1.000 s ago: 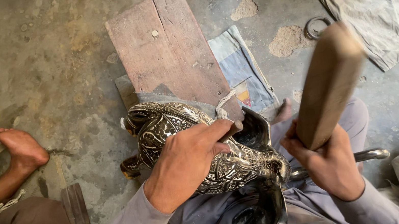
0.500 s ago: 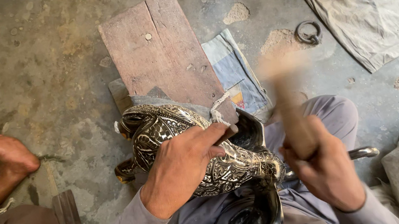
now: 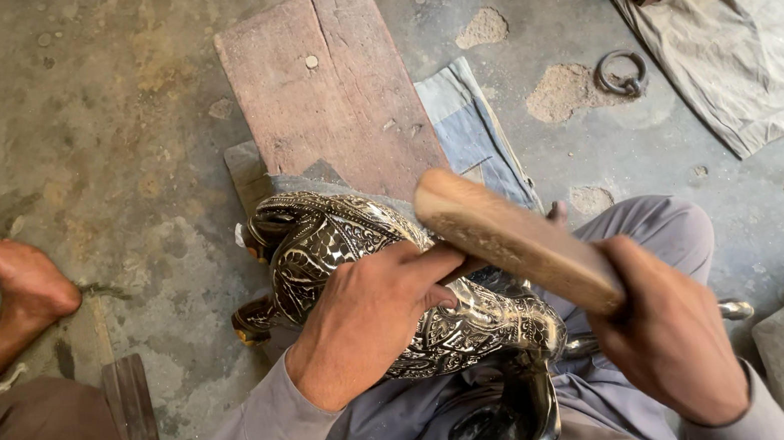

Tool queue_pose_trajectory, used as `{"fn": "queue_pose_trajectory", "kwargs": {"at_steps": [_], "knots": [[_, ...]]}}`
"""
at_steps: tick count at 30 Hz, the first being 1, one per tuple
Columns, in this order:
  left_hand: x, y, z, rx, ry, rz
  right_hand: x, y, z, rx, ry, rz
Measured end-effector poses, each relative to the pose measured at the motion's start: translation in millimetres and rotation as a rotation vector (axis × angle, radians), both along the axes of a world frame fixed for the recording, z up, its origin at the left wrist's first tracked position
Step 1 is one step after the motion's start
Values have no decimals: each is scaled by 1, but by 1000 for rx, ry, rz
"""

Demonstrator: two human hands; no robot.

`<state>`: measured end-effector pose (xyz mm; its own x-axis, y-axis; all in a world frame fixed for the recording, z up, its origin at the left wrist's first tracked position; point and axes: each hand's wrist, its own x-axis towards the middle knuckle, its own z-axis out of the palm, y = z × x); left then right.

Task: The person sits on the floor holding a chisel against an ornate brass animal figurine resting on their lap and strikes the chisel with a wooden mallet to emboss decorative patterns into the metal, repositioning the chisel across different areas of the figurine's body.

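- Two hands worked over one vessel (image 3: 401, 289), which rested on the seated person's lap, above a dark metal stake (image 3: 509, 416) between the knees.
- Vessel: rounded metal body, dark ground covered in bright silver engraved floral and leaf patterning; glossy, with highlights along its curve. One brassy foot or knob (image 3: 252, 321) showed at its lower left edge.
- Left hand (image 3: 375, 318): closed over the top of the vessel, fingers curled down its far side, pressing it in place.
- Right hand (image 3: 670, 340): wrapped tightly round the lower end of a mallet (image 3: 516, 239).
- Mallet: plain pale wooden bar, worn and slightly rough, tilted up and leftward, its free end above the vessel just past the left hand's fingertips; whether it touched the metal could not be told.
- Plank (image 3: 324, 88): reddish, weathered, lying on the concrete floor (image 3: 75, 110) beyond the vessel, over a folded bluish cloth (image 3: 460, 120).
- Ring (image 3: 620, 74): small dark metal loop on the floor, well apart to the right.
- Foot (image 3: 22, 284): another person's bare foot at the left edge.
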<state>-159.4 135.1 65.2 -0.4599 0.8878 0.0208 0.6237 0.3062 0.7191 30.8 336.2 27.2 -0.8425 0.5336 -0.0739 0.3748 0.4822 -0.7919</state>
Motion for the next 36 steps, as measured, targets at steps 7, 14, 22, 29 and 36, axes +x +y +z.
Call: {"fn": "queue_pose_trajectory", "kwargs": {"at_steps": [7, 14, 22, 29, 36], "knots": [[-2, -3, 1, 15, -39, -21, 0, -3, 3, 95, 32, -9], [1, -5, 4, -20, -117, -1, -4, -6, 9, 342, -10, 16], [-1, -9, 1, 17, -95, -43, -4, -14, 0, -81, 80, -80], [-1, -15, -7, 27, -77, -53, -4, -20, 4, -307, 143, -103], [-1, -20, -7, 51, -102, -25, -3, -14, -4, 51, -39, -51]]}}
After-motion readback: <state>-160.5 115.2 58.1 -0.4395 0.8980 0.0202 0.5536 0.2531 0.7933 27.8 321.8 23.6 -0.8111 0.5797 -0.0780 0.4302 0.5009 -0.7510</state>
